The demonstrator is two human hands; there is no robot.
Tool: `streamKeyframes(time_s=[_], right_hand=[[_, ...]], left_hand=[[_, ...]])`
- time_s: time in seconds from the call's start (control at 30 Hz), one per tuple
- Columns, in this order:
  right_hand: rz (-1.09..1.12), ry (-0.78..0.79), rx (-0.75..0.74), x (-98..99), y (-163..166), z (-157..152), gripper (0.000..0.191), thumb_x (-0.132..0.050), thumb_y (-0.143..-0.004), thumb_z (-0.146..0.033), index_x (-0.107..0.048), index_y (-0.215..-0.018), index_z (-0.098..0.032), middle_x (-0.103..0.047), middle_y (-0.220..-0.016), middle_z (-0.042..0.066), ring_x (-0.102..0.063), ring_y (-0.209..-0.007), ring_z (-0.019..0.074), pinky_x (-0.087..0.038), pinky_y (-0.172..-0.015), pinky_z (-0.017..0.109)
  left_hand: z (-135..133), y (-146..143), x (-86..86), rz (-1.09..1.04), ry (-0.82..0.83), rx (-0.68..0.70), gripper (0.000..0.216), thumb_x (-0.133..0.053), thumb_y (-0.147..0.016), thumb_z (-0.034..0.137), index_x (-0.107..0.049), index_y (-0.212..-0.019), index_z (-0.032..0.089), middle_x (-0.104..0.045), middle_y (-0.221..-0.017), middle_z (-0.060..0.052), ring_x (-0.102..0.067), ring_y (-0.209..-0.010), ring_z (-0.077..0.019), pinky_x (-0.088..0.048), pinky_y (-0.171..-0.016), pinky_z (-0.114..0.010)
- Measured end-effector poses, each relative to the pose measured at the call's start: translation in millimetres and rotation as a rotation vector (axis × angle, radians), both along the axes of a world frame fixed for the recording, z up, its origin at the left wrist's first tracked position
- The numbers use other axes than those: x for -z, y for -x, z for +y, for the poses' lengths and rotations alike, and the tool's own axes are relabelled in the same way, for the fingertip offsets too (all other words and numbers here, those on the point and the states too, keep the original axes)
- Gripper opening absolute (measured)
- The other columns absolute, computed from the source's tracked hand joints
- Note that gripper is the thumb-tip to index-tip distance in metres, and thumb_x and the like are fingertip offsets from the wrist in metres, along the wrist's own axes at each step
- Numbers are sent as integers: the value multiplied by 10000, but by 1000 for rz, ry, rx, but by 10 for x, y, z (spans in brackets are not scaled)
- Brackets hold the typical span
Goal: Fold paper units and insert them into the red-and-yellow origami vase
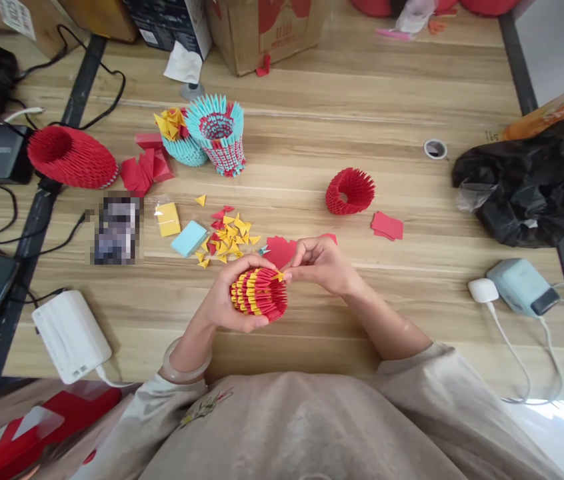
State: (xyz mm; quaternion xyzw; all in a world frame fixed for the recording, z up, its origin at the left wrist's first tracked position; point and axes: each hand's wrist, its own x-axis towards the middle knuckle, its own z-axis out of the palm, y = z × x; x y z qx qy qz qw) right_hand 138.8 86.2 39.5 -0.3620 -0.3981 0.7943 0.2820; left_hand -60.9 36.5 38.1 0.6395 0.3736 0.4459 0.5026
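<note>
My left hand is wrapped round a red-and-yellow folded-paper vase, tilted so its open rim faces right. At the rim's upper edge, my right hand pinches a small yellow folded paper piece, which touches the rim. Just beyond lies a pile of loose yellow and red folded pieces. Red paper sheets lie partly hidden behind my right hand. Nearby are a light blue paper stack and a yellow paper pack.
A red paper ring and red slips lie to the right. Farther back stand a blue-and-red paper vase and a cardboard box. A red paper vase, white power bank, black bag and charger flank the sides.
</note>
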Motion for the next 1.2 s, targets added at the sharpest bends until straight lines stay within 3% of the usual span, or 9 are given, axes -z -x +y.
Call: streamKeyframes(time_s=[0.2,0.3,0.5,0.73,1.03,1.2], right_hand=[[-135,-79,23,-13,15,-29,406,-893,-447,-292,-524,-564,-168,-685,-573,11,-668,-576,147,-527,-556,248],[-285,-212,74,-33,43,-90,363,-838,-534,-286,-492,-560,-181,-630,-558,-4,-597,-524,121,-455,-493,234],[-477,-470,142,-46,87,-180,245,-691,-640,-202,-456,-570,-189,-522,-550,-42,-467,-510,77,-361,-497,222],[-583,-601,169,-61,134,-210,221,-625,-647,-150,-431,-553,-193,-498,-523,-61,-425,-505,71,-338,-525,220],[-538,-528,245,-12,175,-247,265,-643,-691,-208,-418,-551,-204,-587,-585,-20,-544,-577,117,-436,-598,251],[-405,-429,193,-19,140,-160,294,-735,-641,-288,-464,-577,-192,-584,-581,-16,-537,-537,108,-425,-520,231]], left_hand=[[-4,-13,-34,161,-21,-37,570,-787,-542,427,-599,-1017,176,-646,-912,-67,-605,-782,-208,-480,-717,-323],[-6,-16,-15,250,-37,-44,571,-797,-518,350,-597,-1026,185,-642,-919,-57,-597,-803,-207,-467,-743,-323],[0,-37,60,181,-38,-46,594,-772,-537,450,-586,-1032,179,-624,-888,-60,-589,-756,-201,-477,-705,-328],[13,-57,123,175,-59,-83,589,-774,-543,453,-587,-1029,177,-621,-896,-61,-584,-789,-205,-482,-726,-334],[20,-97,140,114,-51,-147,584,-781,-546,475,-592,-1006,168,-618,-898,-60,-592,-796,-200,-485,-731,-327],[20,-107,150,141,-117,-154,599,-757,-538,528,-590,-993,176,-613,-846,-49,-581,-754,-200,-482,-696,-336]])
